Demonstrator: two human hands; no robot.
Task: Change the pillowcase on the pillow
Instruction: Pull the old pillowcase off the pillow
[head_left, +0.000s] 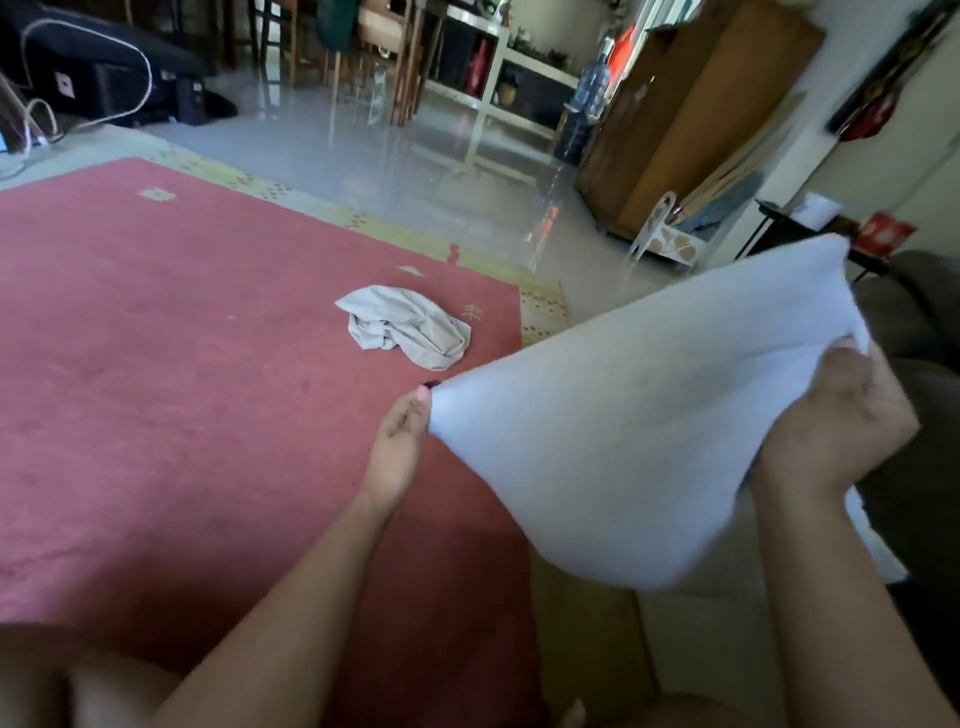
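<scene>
A bare white pillow hangs in the air at the right, tilted with its far corner up. My left hand pinches its left corner. My right hand grips its right edge, fingers curled into the fabric. A crumpled beige pillowcase lies on the red rug, beyond and left of the pillow, apart from both hands.
A dark sofa stands at the right behind the pillow. Glossy tiled floor lies past the rug. A wooden cabinet, a water bottle, white shelves and chairs line the far side.
</scene>
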